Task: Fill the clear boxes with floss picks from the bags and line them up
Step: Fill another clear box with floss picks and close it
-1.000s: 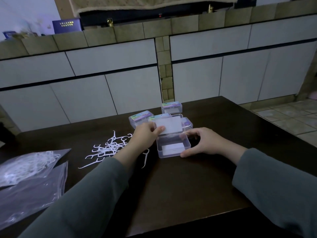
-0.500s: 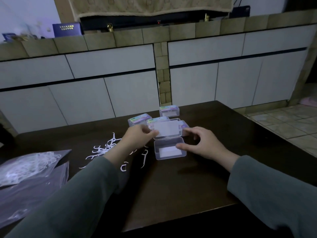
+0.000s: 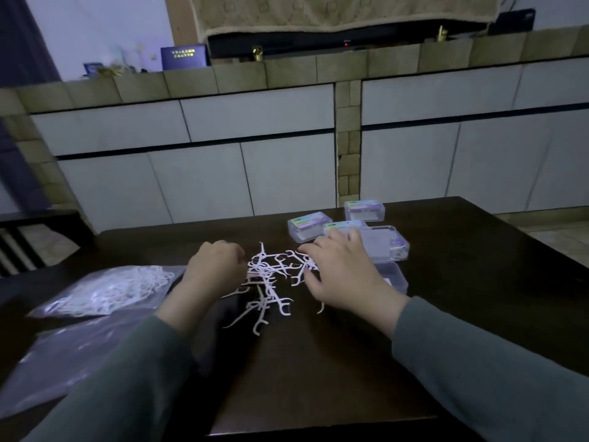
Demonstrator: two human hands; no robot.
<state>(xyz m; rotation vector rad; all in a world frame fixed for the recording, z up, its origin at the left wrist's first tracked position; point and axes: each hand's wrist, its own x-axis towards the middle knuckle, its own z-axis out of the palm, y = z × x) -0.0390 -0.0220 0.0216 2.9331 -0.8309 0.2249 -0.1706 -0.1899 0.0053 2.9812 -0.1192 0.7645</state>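
Reaching into loose floss picks (image 3: 271, 282), left hand (image 3: 214, 269) curled, grip contents unclear, right hand (image 3: 342, 272) spread flat

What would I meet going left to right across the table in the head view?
Bag of floss picks → left hand → loose floss picks → right hand → open clear box.

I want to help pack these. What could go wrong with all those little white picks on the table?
The loose white plastic floss picks look tangled, so the right hand may drag extras along and knock some off the dark wooden table. That hand's wrist is also close to the open clear plastic box and could bump it. The left hand hides what it grips, if anything.
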